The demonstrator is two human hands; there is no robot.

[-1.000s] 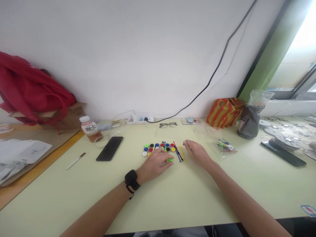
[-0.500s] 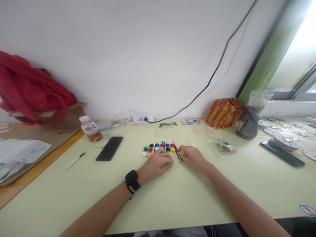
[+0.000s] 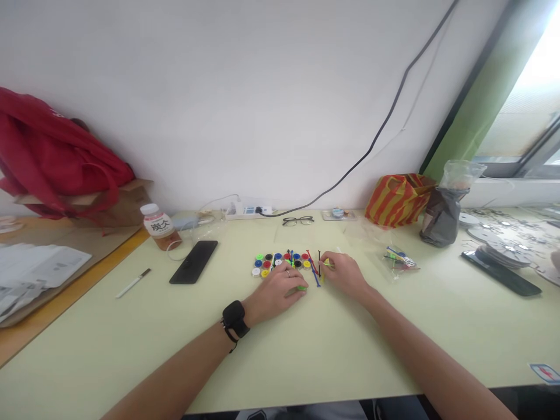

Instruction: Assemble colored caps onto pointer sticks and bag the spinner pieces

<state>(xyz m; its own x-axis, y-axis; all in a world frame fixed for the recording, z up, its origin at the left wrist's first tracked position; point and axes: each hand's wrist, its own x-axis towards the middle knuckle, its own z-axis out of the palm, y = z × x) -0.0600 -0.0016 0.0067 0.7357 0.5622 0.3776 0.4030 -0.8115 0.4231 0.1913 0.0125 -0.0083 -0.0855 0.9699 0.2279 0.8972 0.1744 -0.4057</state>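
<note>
On the table, small round wheel-like pieces (image 3: 265, 265) in several colours form a cluster in front of my hands. My left hand (image 3: 277, 290), with a ring and a black wristband, rests over the cluster's near edge. Its fingers are closed on a small green piece (image 3: 301, 287), mostly hidden. Thin sticks lie between my hands: a red one (image 3: 309, 256), a blue one (image 3: 316, 279) and a black one (image 3: 319, 263). My right hand (image 3: 345, 272) is just right of them, thumb and fingers pinching a yellow-green stick (image 3: 329, 264).
Eyeglasses (image 3: 298, 221) and a power strip (image 3: 249, 212) are near the wall. To the left are a phone (image 3: 193, 262), a pen (image 3: 133, 283) and a drink bottle (image 3: 160, 226). A plastic bag of coloured sticks (image 3: 399, 261) and another phone (image 3: 501, 273) lie to the right.
My right hand has shifted slightly right and away from the red and blue sticks, showing the black stick upright in view beside them. My left hand has stayed in place.
</note>
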